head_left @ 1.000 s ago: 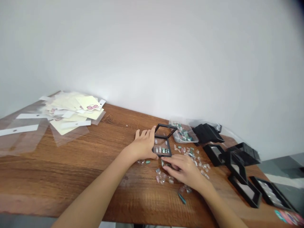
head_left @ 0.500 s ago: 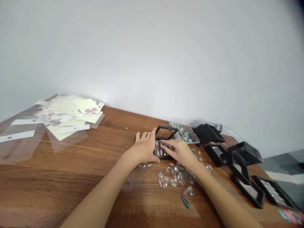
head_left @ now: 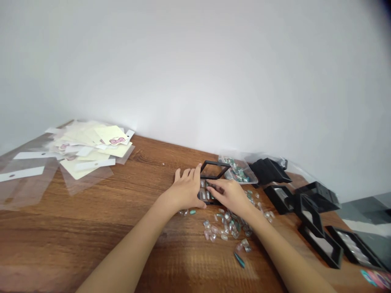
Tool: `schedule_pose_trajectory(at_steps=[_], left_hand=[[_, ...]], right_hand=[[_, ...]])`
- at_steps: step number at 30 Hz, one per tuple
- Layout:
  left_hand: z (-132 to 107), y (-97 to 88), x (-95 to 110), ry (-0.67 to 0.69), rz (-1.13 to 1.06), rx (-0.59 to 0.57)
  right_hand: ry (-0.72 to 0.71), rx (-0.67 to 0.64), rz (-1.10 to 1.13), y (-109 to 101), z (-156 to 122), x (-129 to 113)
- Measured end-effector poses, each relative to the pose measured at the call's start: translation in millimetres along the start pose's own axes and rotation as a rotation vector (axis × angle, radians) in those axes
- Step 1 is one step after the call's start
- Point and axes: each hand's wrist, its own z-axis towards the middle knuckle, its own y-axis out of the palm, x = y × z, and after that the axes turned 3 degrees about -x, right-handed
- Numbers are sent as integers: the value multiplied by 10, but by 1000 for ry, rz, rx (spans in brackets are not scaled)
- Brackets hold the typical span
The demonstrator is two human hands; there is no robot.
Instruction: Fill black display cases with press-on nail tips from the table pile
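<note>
ok so just the body: the left forearm (head_left: 131, 240) comes in around 7 o'clock, bare and slim, narrowing smoothly down to a bare wrist (head_left: 167, 204). the right forearm (head_left: 279, 244), between 4 and 5 o'clock, is the same deal, bare and slender. left hand (head_left: 185, 190) near 6 o'clock and right hand (head_left: 231, 194) toward 5 are both bare, with thin fingers. nails are too tiny to make out.
</note>
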Motion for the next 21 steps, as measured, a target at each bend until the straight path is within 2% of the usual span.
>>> schedule_pose_trajectory(at_steps=[7, 10, 13, 17, 21], left_hand=[[-12, -25, 20, 4, -3, -4], [-6, -19, 16, 9, -9, -6], [-1, -12, 7, 16, -20, -2], [4, -10, -1, 21, -17, 14], [9, -9, -9, 13, -4, 36]], right_hand=[[-5, 47, 31, -25, -2, -11], [-38, 144, 66, -57, -45, -52], [-166, 216, 110, -73, -134, -156], [-435, 140, 28, -4, -257, -346], [-512, 96, -134, 122, -298, -471]])
